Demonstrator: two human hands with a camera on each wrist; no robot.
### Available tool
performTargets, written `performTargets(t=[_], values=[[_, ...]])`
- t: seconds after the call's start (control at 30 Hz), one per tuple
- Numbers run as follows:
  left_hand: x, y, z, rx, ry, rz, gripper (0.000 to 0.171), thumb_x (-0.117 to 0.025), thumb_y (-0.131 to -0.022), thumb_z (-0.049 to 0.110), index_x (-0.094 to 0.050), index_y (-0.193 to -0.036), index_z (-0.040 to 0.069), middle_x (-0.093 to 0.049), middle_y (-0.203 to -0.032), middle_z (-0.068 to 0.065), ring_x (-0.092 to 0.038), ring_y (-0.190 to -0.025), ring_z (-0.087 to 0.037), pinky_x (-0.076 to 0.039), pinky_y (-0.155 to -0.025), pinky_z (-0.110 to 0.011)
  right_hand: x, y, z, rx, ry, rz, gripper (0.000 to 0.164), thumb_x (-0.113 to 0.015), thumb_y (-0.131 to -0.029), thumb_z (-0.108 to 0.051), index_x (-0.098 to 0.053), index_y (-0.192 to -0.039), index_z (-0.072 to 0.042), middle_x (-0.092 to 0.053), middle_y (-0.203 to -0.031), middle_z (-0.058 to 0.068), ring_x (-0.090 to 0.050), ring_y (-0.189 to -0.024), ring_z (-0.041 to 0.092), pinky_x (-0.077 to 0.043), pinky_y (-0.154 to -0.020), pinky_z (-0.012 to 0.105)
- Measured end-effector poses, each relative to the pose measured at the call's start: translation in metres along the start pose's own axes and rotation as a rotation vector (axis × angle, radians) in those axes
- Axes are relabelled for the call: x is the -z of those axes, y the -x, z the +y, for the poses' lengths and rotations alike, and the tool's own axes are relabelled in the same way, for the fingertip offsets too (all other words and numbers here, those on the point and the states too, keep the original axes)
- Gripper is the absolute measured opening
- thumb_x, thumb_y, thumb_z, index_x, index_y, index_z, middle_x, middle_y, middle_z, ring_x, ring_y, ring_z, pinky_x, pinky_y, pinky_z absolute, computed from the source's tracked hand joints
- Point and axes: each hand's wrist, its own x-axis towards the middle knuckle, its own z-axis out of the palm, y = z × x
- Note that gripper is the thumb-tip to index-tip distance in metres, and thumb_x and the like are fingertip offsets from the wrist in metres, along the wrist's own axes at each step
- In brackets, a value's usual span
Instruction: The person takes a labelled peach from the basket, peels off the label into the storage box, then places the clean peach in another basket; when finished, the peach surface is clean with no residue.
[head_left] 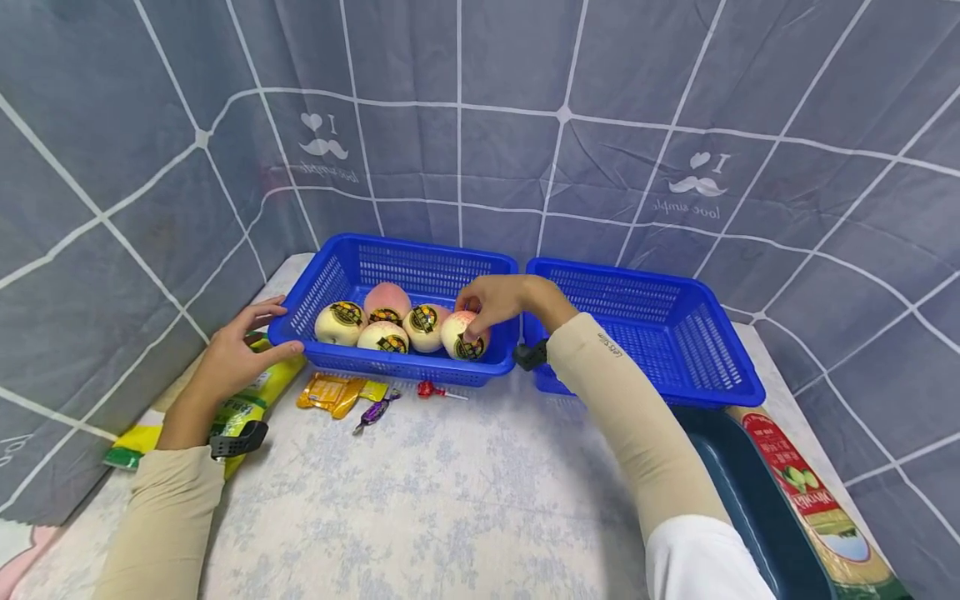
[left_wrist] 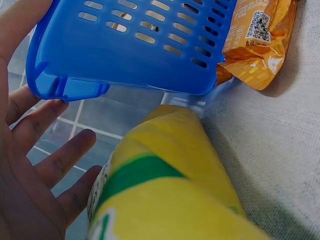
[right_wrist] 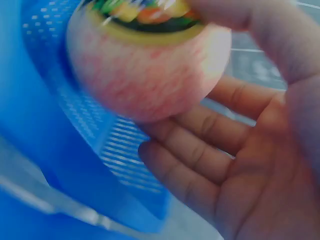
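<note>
My right hand (head_left: 495, 302) grips a pink-and-cream peach (head_left: 461, 333) at the right end of the left blue basket (head_left: 420, 367). Close up in the right wrist view, the thumb lies over the dark sticker of this peach (right_wrist: 150, 75), with fingers behind and below it. Several other peaches with dark stickers, among them a pinker peach (head_left: 387, 298) at the back, sit to its left. At the basket's left end, my left hand (head_left: 240, 346) touches the corner, fingers spread and fairly straight, fingertips at the blue rim (left_wrist: 50, 92).
A second blue basket (head_left: 705, 333) stands on the right. Before the left basket lie orange packets (head_left: 330, 392), a purple-wrapped candy (head_left: 375, 412) and a red lollipop (head_left: 429, 389). A yellow-green bag (head_left: 251, 404) lies under the left arm. A dark tray (head_left: 738, 492) and red bag (head_left: 795, 467) lie right.
</note>
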Motion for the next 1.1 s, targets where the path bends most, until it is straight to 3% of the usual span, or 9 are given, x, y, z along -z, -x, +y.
performTargets(t=[0.1, 0.27, 0.4, 0.53, 0.57, 0.8, 0.9, 1.0, 1.1], values=[[0.000, 0.000, 0.000, 0.009, -0.007, -0.003, 0.063, -0.079, -0.090, 0.024, -0.051, -0.142, 0.002, -0.042, -0.156, -0.012, -0.048, -0.128, -0.046, -0.044, -0.100, -0.056, 0.010, 0.023, -0.004, 0.055, -0.063, 0.070, 0.044, -0.077, -0.085, -0.018, -0.063, -0.124, -0.004, -0.068, -0.108, 0.006, -0.062, -0.098, 0.020, -0.052, -0.086, 0.032], [-0.003, 0.001, 0.000, 0.023, -0.005, -0.004, 0.061, -0.079, -0.090, 0.025, -0.052, -0.140, 0.004, -0.043, -0.156, -0.010, -0.051, -0.127, -0.042, -0.047, -0.094, -0.019, 0.008, 0.079, -0.010, 0.122, -0.054, 0.159, 0.044, -0.076, -0.086, -0.019, -0.064, -0.126, -0.008, -0.067, -0.112, 0.003, -0.063, -0.099, 0.021, -0.053, -0.086, 0.035], [-0.005, 0.000, -0.002, 0.028, 0.004, 0.004, 0.060, -0.079, -0.091, 0.024, -0.052, -0.139, 0.004, -0.042, -0.156, -0.009, -0.051, -0.127, -0.041, -0.043, -0.093, -0.012, -0.017, 0.119, -0.007, 0.162, -0.056, 0.181, 0.045, -0.076, -0.085, -0.018, -0.063, -0.128, -0.010, -0.065, -0.115, 0.001, -0.063, -0.100, 0.021, -0.055, -0.085, 0.036], [-0.004, 0.000, -0.003, 0.030, 0.016, 0.013, 0.059, -0.078, -0.091, 0.023, -0.051, -0.139, 0.004, -0.042, -0.157, -0.010, -0.051, -0.126, -0.041, -0.042, -0.093, -0.011, -0.055, 0.145, -0.001, 0.157, -0.098, 0.122, 0.045, -0.076, -0.084, -0.015, -0.062, -0.127, -0.010, -0.064, -0.114, -0.001, -0.062, -0.098, 0.019, -0.056, -0.083, 0.035], [-0.004, 0.000, -0.003, 0.024, 0.023, 0.015, 0.059, -0.078, -0.091, 0.022, -0.051, -0.140, 0.004, -0.042, -0.156, -0.011, -0.051, -0.126, -0.041, -0.042, -0.093, -0.011, -0.066, 0.148, 0.001, 0.149, -0.096, 0.104, 0.045, -0.076, -0.083, -0.015, -0.061, -0.126, -0.011, -0.064, -0.113, -0.002, -0.062, -0.097, 0.017, -0.056, -0.082, 0.033], [-0.002, 0.004, -0.006, 0.030, 0.037, 0.035, 0.057, -0.078, -0.091, 0.021, -0.052, -0.138, 0.003, -0.042, -0.156, -0.011, -0.050, -0.117, -0.001, -0.040, -0.087, -0.004, -0.123, 0.149, 0.010, 0.085, -0.117, -0.034, 0.038, -0.081, -0.078, -0.015, -0.056, -0.108, -0.017, -0.062, -0.096, -0.007, -0.059, -0.083, 0.011, -0.053, -0.070, 0.025], [-0.003, 0.004, -0.005, 0.031, 0.048, 0.032, 0.056, -0.078, -0.091, 0.022, -0.051, -0.138, 0.003, -0.042, -0.157, -0.009, -0.050, -0.119, -0.003, -0.039, -0.086, -0.004, -0.130, 0.145, 0.013, 0.114, -0.109, -0.054, 0.036, -0.078, -0.078, -0.013, -0.058, -0.108, -0.017, -0.062, -0.094, -0.007, -0.057, -0.080, 0.008, -0.052, -0.069, 0.024], [-0.004, 0.002, -0.004, 0.029, 0.054, 0.030, 0.056, -0.078, -0.091, 0.021, -0.051, -0.138, 0.003, -0.042, -0.157, -0.009, -0.051, -0.124, -0.011, -0.039, -0.087, -0.004, -0.131, 0.145, 0.015, 0.137, -0.114, -0.026, 0.040, -0.076, -0.081, -0.011, -0.060, -0.118, -0.011, -0.065, -0.108, -0.001, -0.061, -0.094, 0.011, -0.053, -0.078, 0.025], [-0.005, 0.001, -0.002, 0.021, 0.056, 0.028, 0.063, -0.078, -0.091, 0.020, -0.047, -0.143, 0.003, -0.039, -0.157, -0.014, -0.048, -0.132, -0.033, -0.042, -0.096, -0.012, -0.130, 0.146, 0.014, 0.134, -0.116, 0.042, 0.042, -0.075, -0.088, -0.014, -0.059, -0.126, -0.006, -0.064, -0.123, 0.007, -0.062, -0.109, 0.018, -0.053, -0.086, 0.030]])
